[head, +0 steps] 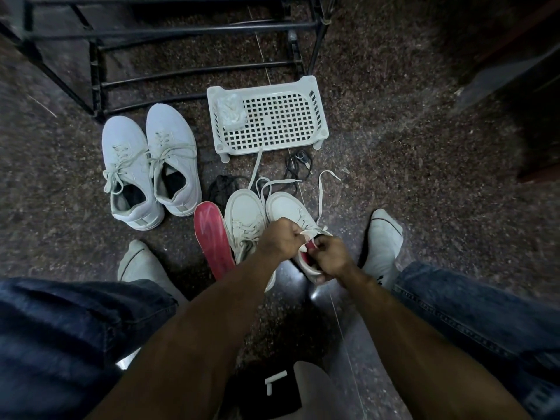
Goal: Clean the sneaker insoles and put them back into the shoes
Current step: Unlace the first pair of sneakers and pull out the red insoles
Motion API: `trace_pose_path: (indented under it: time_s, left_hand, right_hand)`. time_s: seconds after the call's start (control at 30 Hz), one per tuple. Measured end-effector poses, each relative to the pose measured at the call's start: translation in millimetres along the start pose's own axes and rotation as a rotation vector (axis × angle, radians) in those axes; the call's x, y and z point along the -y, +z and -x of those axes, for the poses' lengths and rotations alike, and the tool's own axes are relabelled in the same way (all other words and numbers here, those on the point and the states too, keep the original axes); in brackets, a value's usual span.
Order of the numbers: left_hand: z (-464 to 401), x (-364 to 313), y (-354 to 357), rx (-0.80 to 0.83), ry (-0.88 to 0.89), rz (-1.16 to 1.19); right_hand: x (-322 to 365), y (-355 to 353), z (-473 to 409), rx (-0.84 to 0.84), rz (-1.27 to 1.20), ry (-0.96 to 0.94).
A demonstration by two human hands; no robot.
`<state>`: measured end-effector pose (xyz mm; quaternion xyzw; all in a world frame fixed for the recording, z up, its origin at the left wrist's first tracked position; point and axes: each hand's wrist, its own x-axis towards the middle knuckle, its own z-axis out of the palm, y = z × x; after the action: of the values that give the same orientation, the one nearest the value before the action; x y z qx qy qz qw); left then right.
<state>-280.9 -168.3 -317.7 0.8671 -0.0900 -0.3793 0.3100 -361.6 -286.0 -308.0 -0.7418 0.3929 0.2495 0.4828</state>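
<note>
Hands [306, 247] over sneaker [291, 207], opening hidden

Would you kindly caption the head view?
Both hands work at a white sneaker, red insole lying beside.

Dim indoor light, glare on the polished floor [315, 294], soft blur throughout, wide-angle bending at edges.

We see a black metal shoe rack [194, 50] at the top, standing on the speckled stone floor [409, 131]. Just below it sits a white perforated plastic tray [281, 122] with a clear packet [231, 112] in its left corner. Near the tray lies a tangled black cord [298, 163]
</note>
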Motion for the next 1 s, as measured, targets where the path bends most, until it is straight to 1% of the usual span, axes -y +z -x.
trace_pose_path:
  time_s: [0.03,0.07,0.13,0.17,0.2,0.27,0.33,0.4,0.5,0.57,0.63,0.73,0.87,1.0]
  left_hand:
    - [2.3,-0.9,1.9,-0.008,-0.005,-0.007]
    - [4.3,-1.3,4.8,-0.015,-0.008,-0.016]
    - [8.9,-1.3,10.5,-0.006,0.002,-0.035]
    - [11.5,-2.1,12.0,-0.002,0.005,-0.036]
    - [13.1,-1.3,13.0,-0.002,0.005,-0.03]
    - [11.4,1.9,13.7,0.004,0.008,0.0]
    - [7.8,1.8,10.8,0.031,0.007,0.039]
    - [5.2,0.7,7.4,0.063,0.003,0.062]
    - [5.1,0.8,5.6,0.067,0.012,0.068]
    - [6.1,1.3,5.2,0.067,0.042,0.07]
    - [8.3,1.5,4.4,0.071,0.058,0.062]
    - [8.2,1.6,3.9,0.075,0.056,0.057]
    - [5.5,-0.8,6.9,0.045,0.042,0.015]
    - [8.2,-5.7,12.8,-0.007,0.0,-0.047]
  right_hand:
    - [-2.6,0.0,2.9,-0.028,0.038,-0.026]
    - [-6.4,1.3,3.9,-0.055,0.145,-0.05]
    - [-8.3,3.2,9.8,-0.082,0.515,-0.13]
    - [-9.1,4.8,9.4,-0.08,0.655,-0.162]
    - [-6.6,5.4,9.5,-0.052,0.712,-0.157]
    - [-3.9,2.5,4.1,0.004,0.666,-0.134]
    - [-6.5,-3.7,-2.8,0.006,0.485,-0.101]
    - [-10.5,-7.1,-5.2,-0.045,0.255,-0.046]
    - [-11.5,-6.8,0.5,-0.115,-0.07,-0.023]
    - [-9.3,-8.5,6.4,-0.145,-0.217,0.012]
    - [-5.4,-11.3,10.7,-0.149,-0.293,0.042]
    - [2.6,-18.9,10.5,-0.158,-0.211,0.048]
    - [24.9,-40.7,6.9,-0.152,0.115,0.022]
    - [40.4,-67.4,7.6,-0.016,0.449,0.05]
